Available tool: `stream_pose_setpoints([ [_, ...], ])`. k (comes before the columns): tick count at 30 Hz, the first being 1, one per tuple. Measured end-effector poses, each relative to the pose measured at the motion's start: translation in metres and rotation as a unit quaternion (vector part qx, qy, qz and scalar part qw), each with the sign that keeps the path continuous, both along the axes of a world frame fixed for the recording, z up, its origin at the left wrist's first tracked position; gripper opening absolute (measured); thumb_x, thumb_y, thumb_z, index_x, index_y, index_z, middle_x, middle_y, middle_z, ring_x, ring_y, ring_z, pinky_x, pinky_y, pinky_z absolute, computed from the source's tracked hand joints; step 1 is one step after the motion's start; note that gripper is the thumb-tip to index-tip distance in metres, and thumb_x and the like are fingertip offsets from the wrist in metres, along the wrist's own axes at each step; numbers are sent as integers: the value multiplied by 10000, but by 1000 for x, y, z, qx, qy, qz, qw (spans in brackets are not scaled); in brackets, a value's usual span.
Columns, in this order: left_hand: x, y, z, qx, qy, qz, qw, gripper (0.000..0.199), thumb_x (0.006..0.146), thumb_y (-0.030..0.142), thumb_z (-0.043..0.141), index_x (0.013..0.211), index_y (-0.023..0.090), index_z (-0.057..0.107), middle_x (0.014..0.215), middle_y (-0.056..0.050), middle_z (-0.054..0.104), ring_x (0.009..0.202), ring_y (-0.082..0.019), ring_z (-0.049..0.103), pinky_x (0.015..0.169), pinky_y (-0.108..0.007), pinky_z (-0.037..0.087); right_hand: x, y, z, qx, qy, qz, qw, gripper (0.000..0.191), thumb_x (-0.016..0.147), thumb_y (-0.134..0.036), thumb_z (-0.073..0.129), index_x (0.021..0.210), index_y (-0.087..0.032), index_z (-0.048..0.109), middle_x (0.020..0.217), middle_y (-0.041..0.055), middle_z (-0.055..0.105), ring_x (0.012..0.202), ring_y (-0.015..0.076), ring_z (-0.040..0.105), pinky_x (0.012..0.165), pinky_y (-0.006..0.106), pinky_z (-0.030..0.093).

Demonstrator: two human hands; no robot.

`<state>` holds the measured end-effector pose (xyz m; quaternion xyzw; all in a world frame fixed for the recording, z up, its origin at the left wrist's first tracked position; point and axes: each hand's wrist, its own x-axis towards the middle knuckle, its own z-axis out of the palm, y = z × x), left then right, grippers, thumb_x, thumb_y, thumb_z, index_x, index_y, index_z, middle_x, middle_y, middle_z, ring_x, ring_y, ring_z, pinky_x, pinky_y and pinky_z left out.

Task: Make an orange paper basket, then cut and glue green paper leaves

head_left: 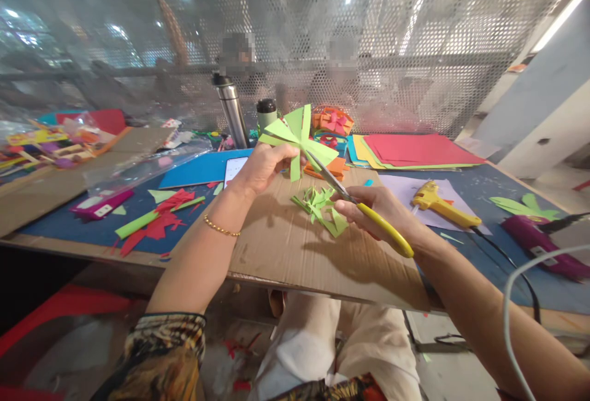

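Note:
Between the thumb and fingers of my left hand (270,164) is a light green paper flower (295,130), its flat petals spread out from the centre. My right hand (375,210) is closed around yellow-handled scissors (385,229). Their metal blades point up and left and reach the flower near its middle; whether they are parted I cannot tell. Below both hands, a small heap of green paper scraps (320,207) lies on a cardboard sheet (281,247).
Right of my hands, a yellow glue gun (436,201) rests on lilac paper (401,189), its black cord trailing. Coloured sheets (419,149) are stacked behind. A steel bottle (233,112) stands at the back. Red scraps (159,222) and a phone (233,169) lie left.

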<state>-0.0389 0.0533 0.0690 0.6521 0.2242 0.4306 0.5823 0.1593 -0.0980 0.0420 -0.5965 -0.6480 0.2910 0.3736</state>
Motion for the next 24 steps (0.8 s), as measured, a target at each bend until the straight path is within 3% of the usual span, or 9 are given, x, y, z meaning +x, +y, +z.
stream_pose_setpoints([
  [11, 0, -1, 0, -3, 6, 6, 1000, 202, 647, 308, 762, 758, 181, 650, 680, -11, 698, 600, -151, 622, 590, -295, 518, 1, 0, -1, 0, 3, -12, 1000, 515, 858, -707, 708, 888, -195, 760, 607, -10, 515, 511, 123, 413, 478, 284, 281],
  [24, -1, 2, -2, -5, -2, 4, 1000, 194, 662, 309, 773, 766, 181, 671, 676, -12, 694, 592, -153, 628, 552, -292, 494, 0, -1, 2, 1, 21, -25, 999, 624, 785, -818, 746, 812, -196, 793, 585, 5, 508, 531, 140, 444, 482, 295, 289],
])
